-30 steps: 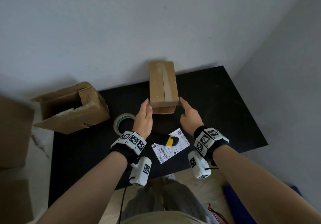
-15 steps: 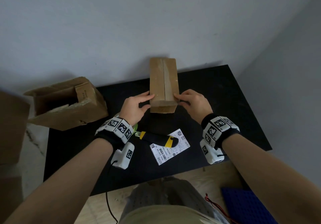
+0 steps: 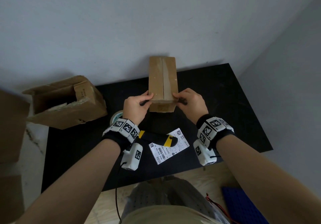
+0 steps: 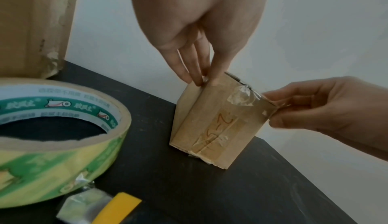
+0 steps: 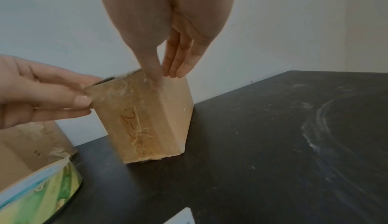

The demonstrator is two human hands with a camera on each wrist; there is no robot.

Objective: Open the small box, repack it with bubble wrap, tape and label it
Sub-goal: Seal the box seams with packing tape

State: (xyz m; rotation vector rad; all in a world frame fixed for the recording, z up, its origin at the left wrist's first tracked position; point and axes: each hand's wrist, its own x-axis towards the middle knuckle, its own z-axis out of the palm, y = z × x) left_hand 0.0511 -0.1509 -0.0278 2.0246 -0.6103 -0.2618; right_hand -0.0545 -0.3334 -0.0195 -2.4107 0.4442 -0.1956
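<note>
The small brown box stands on the black table with a taped seam along its top; handwriting shows on its near face. My left hand pinches the near top left corner, thumb on the top and fingers down the side. My right hand pinches the near top right corner. A slight dark gap shows along the near top edge. A tape roll lies behind my left wrist. The white label lies near the front under a black and yellow cutter.
A larger open cardboard box lies on its side at the table's left end, more cardboard left of it. The wall runs right behind the small box. A blue mat lies on the floor at lower right.
Both hands rose from beside the box's near end onto its top near corners and closed into pinches. The box has barely moved.
</note>
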